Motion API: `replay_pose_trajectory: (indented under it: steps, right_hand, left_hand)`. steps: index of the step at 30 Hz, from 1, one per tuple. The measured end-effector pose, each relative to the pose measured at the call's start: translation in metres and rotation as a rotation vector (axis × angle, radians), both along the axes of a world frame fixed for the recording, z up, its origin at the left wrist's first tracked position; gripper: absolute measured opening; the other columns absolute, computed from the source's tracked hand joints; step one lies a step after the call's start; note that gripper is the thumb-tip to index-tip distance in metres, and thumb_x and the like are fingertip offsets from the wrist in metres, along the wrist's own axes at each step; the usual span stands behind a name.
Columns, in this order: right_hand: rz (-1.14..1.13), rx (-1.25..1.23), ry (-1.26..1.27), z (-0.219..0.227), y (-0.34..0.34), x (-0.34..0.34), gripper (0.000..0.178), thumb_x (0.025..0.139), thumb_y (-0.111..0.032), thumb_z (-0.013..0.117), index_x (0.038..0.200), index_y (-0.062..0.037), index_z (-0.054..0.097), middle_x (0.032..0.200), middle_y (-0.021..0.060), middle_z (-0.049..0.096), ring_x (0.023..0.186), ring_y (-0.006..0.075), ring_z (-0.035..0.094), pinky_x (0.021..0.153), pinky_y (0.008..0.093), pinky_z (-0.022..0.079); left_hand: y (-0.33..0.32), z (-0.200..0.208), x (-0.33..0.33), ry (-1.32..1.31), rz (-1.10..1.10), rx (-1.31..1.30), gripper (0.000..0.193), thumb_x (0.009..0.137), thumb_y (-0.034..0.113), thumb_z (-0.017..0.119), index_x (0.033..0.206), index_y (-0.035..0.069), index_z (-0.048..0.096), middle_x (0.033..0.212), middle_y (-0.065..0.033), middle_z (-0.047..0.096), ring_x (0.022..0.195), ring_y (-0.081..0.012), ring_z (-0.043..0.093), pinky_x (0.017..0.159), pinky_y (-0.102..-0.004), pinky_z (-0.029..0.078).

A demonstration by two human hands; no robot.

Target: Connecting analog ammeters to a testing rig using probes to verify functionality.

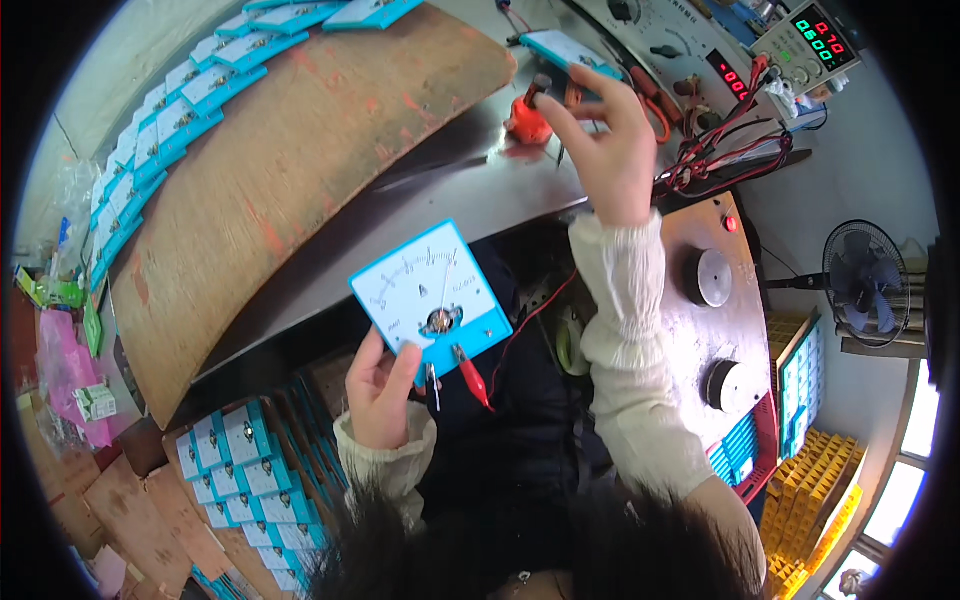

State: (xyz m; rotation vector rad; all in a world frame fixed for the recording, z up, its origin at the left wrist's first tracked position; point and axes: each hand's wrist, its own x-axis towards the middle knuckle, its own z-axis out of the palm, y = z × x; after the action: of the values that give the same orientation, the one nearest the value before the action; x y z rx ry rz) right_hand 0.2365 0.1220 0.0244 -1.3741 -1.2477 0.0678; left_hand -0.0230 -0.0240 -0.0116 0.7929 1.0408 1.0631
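Note:
My left hand (pixel 385 395) grips a square blue-framed panel meter (pixel 415 275) by its lower left corner, thumb on the front. Its white dial faces up, with a thin needle and an exposed coil at the pivot. A red alligator clip (pixel 472 380) on a red wire is attached to the lower edge, beside a metal clip (pixel 432 388). My right hand (pixel 615 140) is over the bench with thumb and forefinger apart. Its thumb is by the dark top of a small orange-red bottle (pixel 528 122); whether they touch is unclear.
A curved wooden board (pixel 330 130) bears rows of similar meters (pixel 185 120) along its far edge. More meters (pixel 245 470) lie lower left. Test equipment (pixel 690 50), a power supply (pixel 808 45) and tangled leads (pixel 700 160) stand upper right. A panel with round metal knobs (pixel 712 278) is at right.

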Motion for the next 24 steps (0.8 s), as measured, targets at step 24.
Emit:
replay_pose_trajectory:
  steps: [24]
  right_hand:
    - [0.174,-0.017,-0.106,0.01,0.018,0.02,0.026,0.075,-0.012,0.08,0.096,-0.0023,0.07,0.085,-0.0001,0.069,0.072,0.0035,0.058,0.061,0.0182,0.046]
  left_hand:
    - [0.016,-0.002,0.012,-0.009,-0.086,0.011,0.048,0.094,0.01,0.054,0.138,-0.002,0.04,0.109,-0.0111,0.065,0.084,-0.0132,0.065,0.061,-0.0255,0.054]
